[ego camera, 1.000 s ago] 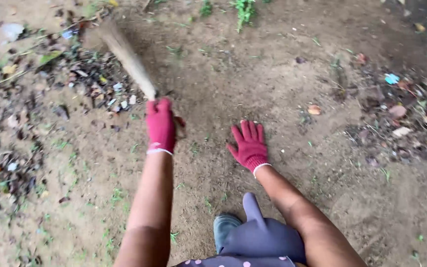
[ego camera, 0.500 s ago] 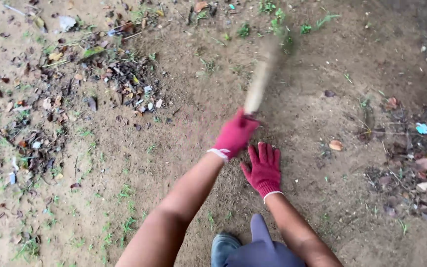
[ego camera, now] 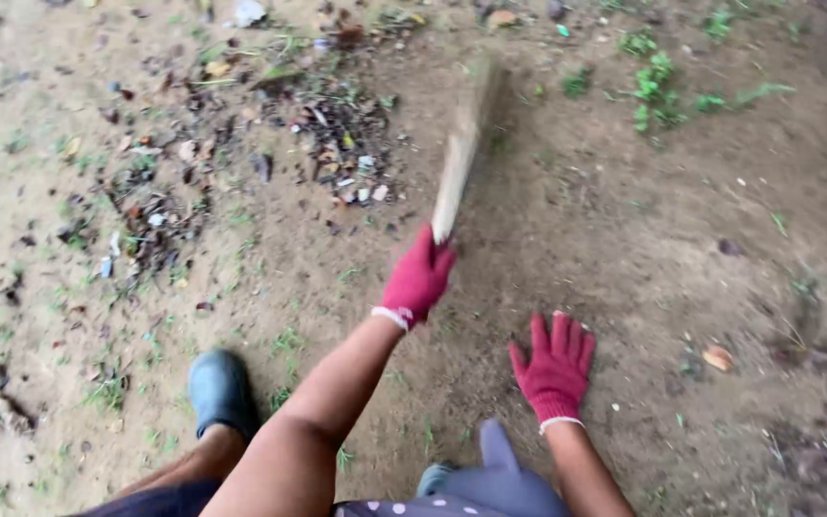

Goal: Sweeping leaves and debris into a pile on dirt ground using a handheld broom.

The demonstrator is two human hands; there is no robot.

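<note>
- Left hand [ego camera: 417,280], gloved in red, closed tight around the butt end of a hand broom [ego camera: 459,153].
- Broom reached up and away from that hand, bristle end blurred over bare dirt ground [ego camera: 576,230], just right of a heap of dry leaves and litter [ego camera: 337,144].
- Judged light and springy: a bound bundle of thin fibres, stiff near the grip, flexing toward the tips; best gripped low on the bound end, as held here.
- Right hand [ego camera: 555,369], also red-gloved, spread wide with fingers fanned, holding nothing; palm turned down close over the dirt, contact with it not certain.
- Brown leaf [ego camera: 717,357] lay right of the open hand, well apart from it.
- Grey-blue shoe [ego camera: 220,391] planted left of and below the gripping hand; a second shoe toe partly hidden near the frame's bottom edge.
- Small green weeds [ego camera: 658,91] beyond the broom, up and right.
</note>
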